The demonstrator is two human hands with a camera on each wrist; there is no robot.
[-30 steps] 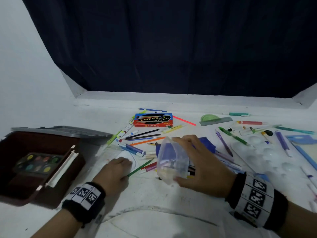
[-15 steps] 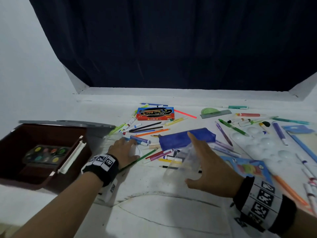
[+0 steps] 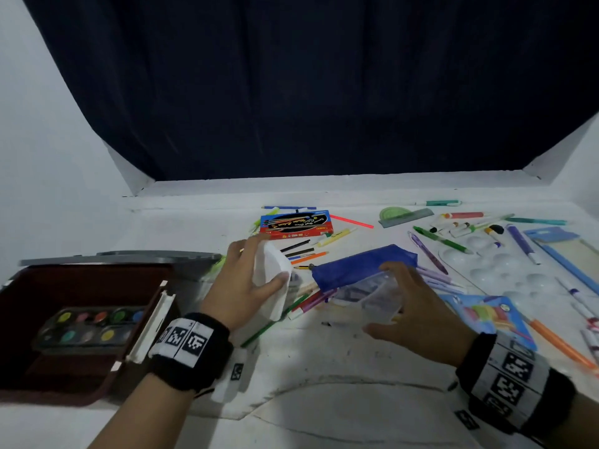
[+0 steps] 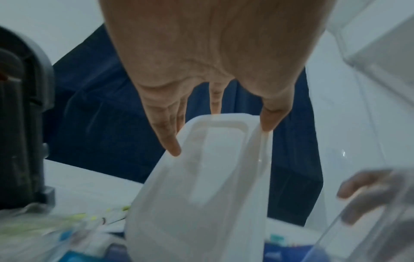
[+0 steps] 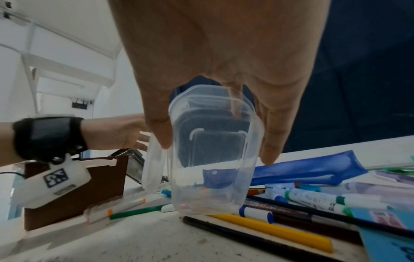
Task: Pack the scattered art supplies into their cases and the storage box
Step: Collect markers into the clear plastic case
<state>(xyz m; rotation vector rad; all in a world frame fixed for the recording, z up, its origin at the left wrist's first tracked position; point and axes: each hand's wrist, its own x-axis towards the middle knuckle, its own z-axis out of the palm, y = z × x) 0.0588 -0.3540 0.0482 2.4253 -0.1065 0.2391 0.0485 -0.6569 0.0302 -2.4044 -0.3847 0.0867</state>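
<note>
Head view shows the left hand (image 3: 241,286) gripping a white lid (image 3: 272,281), thumb on one edge and fingers on the other, lifted off the table (image 3: 324,361) and tilted on its side. In the left wrist view the fingertips (image 4: 172,145) pinch the lid (image 4: 201,186) across its width. The right hand (image 3: 418,315) clasps a clear plastic container (image 3: 372,296), fingers curled round its walls; the right wrist view shows the container (image 5: 212,150) resting on its side among markers (image 5: 313,197) and a yellow pencil (image 5: 273,232), its mouth turned toward the lid. A blue pencil pouch (image 3: 359,265) lies just behind the container. To the left stands an open brown storage box (image 3: 81,280) with a paint palette (image 3: 87,327) inside. A red crayon box (image 3: 296,225) sits farther back.
</note>
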